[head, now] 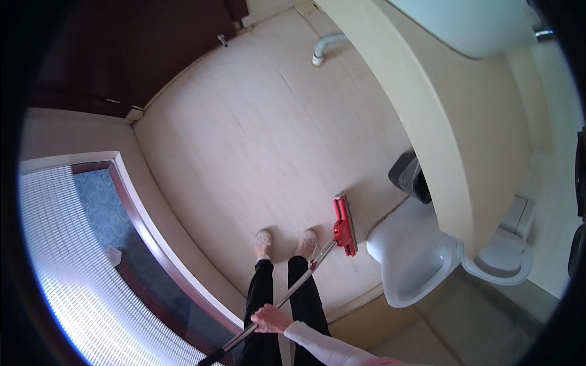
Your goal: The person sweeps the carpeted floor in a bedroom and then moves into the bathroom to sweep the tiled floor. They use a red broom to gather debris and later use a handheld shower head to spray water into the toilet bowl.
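My right hand is closed around the metal pole of a sponge mop. The pole slants across my legs, and its black grip runs off the lower edge of the view. At the far end, the red mop head is at the tiled floor, right of my feet; whether its sponge touches the tiles I cannot tell. A pale clog on one foot is close to the mop's lever, and the other clog is further left. My left hand is out of view.
A white urinal stands right of the mop, with a toilet beyond. A black lined bin sits partly under the curved washbasin counter. A grey drain hose meets the floor above. Left are a dark door and a window frame.
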A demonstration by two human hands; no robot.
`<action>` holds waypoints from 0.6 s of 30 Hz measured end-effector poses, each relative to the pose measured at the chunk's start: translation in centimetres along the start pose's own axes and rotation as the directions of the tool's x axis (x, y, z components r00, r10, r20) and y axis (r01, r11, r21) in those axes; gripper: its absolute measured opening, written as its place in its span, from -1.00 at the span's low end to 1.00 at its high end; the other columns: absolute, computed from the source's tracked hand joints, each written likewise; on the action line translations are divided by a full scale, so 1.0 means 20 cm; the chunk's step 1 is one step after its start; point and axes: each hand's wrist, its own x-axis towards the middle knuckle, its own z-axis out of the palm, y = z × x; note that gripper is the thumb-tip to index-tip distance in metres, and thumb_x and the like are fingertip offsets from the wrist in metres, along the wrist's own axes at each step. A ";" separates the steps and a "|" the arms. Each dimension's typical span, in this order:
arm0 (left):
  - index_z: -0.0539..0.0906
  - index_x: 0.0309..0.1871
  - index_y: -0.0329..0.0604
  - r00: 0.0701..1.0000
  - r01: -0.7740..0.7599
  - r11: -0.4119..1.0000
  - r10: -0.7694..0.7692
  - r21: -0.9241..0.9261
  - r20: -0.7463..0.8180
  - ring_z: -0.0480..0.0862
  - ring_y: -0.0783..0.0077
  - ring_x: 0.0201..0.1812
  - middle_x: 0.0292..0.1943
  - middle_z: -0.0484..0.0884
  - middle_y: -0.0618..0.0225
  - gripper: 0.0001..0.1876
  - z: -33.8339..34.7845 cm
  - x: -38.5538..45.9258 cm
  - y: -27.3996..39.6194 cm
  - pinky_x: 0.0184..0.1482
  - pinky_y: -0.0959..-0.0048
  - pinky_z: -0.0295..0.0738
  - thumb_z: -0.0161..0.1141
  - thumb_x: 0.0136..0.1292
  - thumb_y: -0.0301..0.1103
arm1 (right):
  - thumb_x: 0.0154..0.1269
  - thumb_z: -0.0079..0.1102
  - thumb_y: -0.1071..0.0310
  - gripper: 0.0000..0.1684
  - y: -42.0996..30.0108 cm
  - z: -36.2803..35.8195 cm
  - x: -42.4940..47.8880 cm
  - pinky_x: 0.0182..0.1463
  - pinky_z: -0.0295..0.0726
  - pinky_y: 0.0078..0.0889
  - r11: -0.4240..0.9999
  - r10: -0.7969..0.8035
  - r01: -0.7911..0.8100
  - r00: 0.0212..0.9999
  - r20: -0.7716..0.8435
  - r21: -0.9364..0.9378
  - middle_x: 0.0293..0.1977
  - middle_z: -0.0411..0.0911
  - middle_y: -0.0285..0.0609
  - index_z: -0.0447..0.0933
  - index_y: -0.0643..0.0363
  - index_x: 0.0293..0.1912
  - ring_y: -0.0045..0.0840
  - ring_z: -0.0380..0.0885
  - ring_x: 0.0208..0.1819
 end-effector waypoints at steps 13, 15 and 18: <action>0.56 -0.31 -0.20 0.984 -0.082 0.695 -0.057 -0.714 -0.169 0.46 0.08 -0.62 -0.63 0.53 0.07 -0.59 0.66 0.17 0.86 -0.51 0.22 0.33 0.10 0.22 0.04 | -0.30 0.13 0.28 -0.85 0.27 -0.95 0.35 -0.35 0.50 -0.12 0.788 -0.075 0.242 0.951 0.301 -0.566 -0.70 0.46 -0.02 0.54 0.13 -0.65 -0.15 0.51 -0.54; 0.52 -0.28 -0.29 0.994 -0.096 0.660 0.099 -0.745 -0.040 0.58 -0.19 -0.28 -0.44 0.56 -0.15 -0.62 0.15 0.24 1.19 -0.29 0.12 0.45 0.03 0.27 -0.06 | -0.36 0.17 0.25 -0.84 0.66 -1.19 0.43 -0.37 0.47 -0.10 0.663 -0.101 0.177 0.984 0.148 -0.727 -0.68 0.47 0.02 0.52 0.13 -0.73 -0.13 0.50 -0.54; 0.38 -0.32 -0.27 0.939 -0.285 0.337 0.286 -0.897 -0.191 0.56 -0.08 -0.48 -0.55 0.53 -0.05 -0.70 0.15 0.37 1.42 -0.47 0.11 0.38 0.05 0.28 -0.16 | -0.29 0.19 0.30 -0.93 0.76 -1.61 0.53 -0.20 0.46 -0.21 0.529 -0.113 0.219 0.976 0.188 -0.820 -0.57 0.53 -0.15 0.54 0.05 -0.67 -0.27 0.49 -0.33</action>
